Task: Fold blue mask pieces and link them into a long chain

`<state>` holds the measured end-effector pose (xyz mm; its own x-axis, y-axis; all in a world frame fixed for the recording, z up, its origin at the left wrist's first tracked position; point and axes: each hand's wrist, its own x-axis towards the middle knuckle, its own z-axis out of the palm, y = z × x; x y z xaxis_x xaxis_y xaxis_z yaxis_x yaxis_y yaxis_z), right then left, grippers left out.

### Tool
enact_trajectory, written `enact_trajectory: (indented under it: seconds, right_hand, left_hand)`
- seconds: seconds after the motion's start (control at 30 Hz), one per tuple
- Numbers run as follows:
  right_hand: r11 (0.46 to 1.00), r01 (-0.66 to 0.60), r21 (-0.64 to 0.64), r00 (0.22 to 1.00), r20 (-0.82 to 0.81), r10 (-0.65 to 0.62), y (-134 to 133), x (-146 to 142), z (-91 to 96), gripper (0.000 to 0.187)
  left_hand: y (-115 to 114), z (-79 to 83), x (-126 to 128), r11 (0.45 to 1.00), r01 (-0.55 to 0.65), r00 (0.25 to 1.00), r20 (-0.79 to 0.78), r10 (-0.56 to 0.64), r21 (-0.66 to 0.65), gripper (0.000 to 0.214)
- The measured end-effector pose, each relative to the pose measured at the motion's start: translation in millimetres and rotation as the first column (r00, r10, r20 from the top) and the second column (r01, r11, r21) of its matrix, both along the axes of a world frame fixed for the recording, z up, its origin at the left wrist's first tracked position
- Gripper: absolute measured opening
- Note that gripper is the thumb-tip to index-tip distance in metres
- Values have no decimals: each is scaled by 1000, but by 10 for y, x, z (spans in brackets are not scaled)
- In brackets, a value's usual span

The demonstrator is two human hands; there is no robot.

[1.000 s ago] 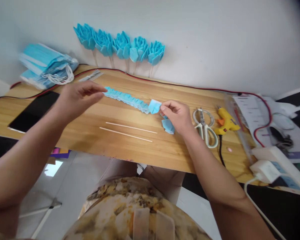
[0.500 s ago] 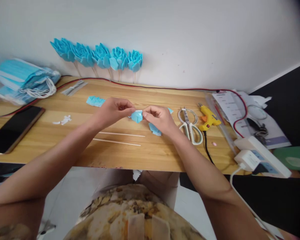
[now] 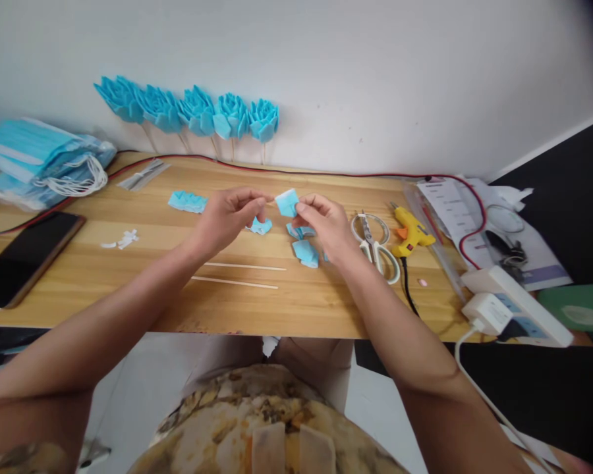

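Observation:
A small blue-and-white piece of mask fabric (image 3: 287, 202) is pinched at its lower right edge by my right hand (image 3: 327, 227). My left hand (image 3: 230, 217) is just left of it, index finger stretched to its left edge and thumb a little apart. Below the hands, blue fabric pieces (image 3: 305, 253) lie on the wooden table (image 3: 237, 313). Another blue piece (image 3: 259, 226) lies beneath my left fingertips. A pleated blue strip (image 3: 188, 201) lies beyond my left wrist. Two thin wooden sticks (image 3: 242, 284) lie in front of my hands.
Several blue fabric flowers (image 3: 197, 110) on sticks lean against the wall. Blue masks (image 3: 34, 155) and a phone (image 3: 27, 257) are on the left. White scraps (image 3: 127, 239) lie nearby. Scissors (image 3: 375, 250), a tape roll, a yellow glue gun (image 3: 412, 232) and a power strip (image 3: 521, 306) are on the right.
The fabric piece has moved up and right, turned in my right hand. Both hands pinched it before; my left fingers have loosened. More blue pieces on the table now show below.

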<state>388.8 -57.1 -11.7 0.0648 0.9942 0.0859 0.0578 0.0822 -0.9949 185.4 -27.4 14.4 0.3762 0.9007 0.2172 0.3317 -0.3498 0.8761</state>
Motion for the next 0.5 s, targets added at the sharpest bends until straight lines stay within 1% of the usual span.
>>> enact_trajectory:
  seconds: [0.07, 0.1, 0.17, 0.23, 0.27, 0.33, 0.4, 0.5]
  right_hand:
    - [999, 37, 19, 999, 19, -37, 30, 69, 13, 21]
    - [999, 42, 32, 998, 40, -43, 42, 104, 18, 19]
    - [998, 14, 56, 995, 100, -20, 56, 164, 23, 16]
    - [996, -47, 72, 983, 178, 33, 57, 208, 21, 14]
    - [994, -80, 78, 973, 223, 61, 52, 225, 20, 14]
    - [986, -132, 97, 939, 331, 94, 37, 250, 27, 15]
    - [979, -158, 132, 888, 452, 82, 16, 268, 54, 16]
    - [967, -184, 177, 799, 600, 42, -19, 284, 142, 15]
  left_hand:
    - [42, -79, -66, 993, 0, 993, -121, 14, 119, 25]
    - [61, -120, -104, 980, 22, 980, -197, 18, 196, 25]
    - [84, -196, -180, 931, 118, 934, -357, 14, 345, 27]
    - [85, -260, -246, 871, 229, 872, -489, 15, 435, 31]
    - [80, -287, -273, 849, 269, 842, -539, 23, 456, 33]
    - [64, -336, -312, 825, 314, 794, -606, 42, 469, 36]
    - [49, -377, -331, 817, 351, 761, -648, 36, 457, 37]
    - [32, -416, -326, 818, 381, 737, -676, 12, 430, 37]
